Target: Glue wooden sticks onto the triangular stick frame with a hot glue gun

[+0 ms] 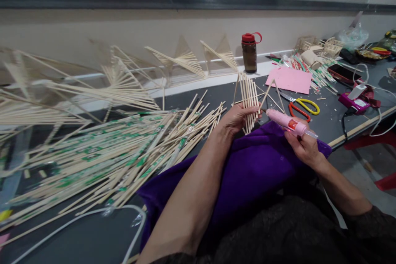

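Observation:
My left hand (236, 118) is closed around a small frame of thin wooden sticks (247, 95), fanned side by side with a triangular part to the right. In my right hand (305, 144) is a pink glue gun (286, 121), its nozzle pointing left and close to the sticks by my left fingertips. Whether the nozzle touches the wood I cannot tell. A purple cloth (256, 165) lies over the table edge and my lap, below both hands. Just beyond the glue gun are scissors (301, 105) with one yellow and one red handle.
Loose chopsticks, many in green-printed wrappers (102, 152), cover the left of the table. Fan-shaped stick structures (120, 82) line the wall. A red-lidded bottle (249, 53), pink paper (290, 79), a phone (344, 73) and a purple corded device (354, 102) stand or lie to the right.

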A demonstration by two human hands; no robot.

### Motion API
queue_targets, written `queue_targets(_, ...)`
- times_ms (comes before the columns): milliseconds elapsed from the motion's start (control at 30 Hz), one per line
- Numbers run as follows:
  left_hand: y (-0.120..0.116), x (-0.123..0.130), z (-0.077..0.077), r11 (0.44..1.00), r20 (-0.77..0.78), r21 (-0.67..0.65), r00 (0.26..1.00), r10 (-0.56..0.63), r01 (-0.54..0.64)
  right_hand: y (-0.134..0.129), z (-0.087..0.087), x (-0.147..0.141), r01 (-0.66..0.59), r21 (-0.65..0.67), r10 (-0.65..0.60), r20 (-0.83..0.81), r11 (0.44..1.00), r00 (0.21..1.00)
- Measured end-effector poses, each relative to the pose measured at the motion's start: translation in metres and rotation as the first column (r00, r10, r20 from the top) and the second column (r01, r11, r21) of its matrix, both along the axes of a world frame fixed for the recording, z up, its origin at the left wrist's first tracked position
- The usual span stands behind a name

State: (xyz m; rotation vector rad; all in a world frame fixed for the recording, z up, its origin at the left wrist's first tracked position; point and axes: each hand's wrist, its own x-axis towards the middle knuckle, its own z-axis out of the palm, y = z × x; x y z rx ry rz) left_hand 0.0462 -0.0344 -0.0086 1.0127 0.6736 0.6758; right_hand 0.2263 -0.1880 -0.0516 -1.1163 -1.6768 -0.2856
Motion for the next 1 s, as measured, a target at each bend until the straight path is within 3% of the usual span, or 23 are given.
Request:
queue_targets(333,0.0023,-0.0014,-0.0031,1.000,0.011,-0.008,1.000,-0.023,0.023,0.0024,0.0008,-0.0006,0.009,-0.009,-0.010,-0.047,1.000,0.999)
queue_targets(633,0.0030,-0.0001,-0.0039,0.998,-0.001,-0.050,1.000,-0.029,0.029,0.0058,-0.0016,0.0001,-0.001,-0.182,-0.028,-0.157,0.983,0.987)
queue_targets(1000,0.0036,0.0011,-0.0067,0.999,0.018,-0.042,0.999,-0.027,0.028,0.0074,-0.0025,-0.0014,-0.006,-0.157,-0.018,-0.151,0.988,0.988)
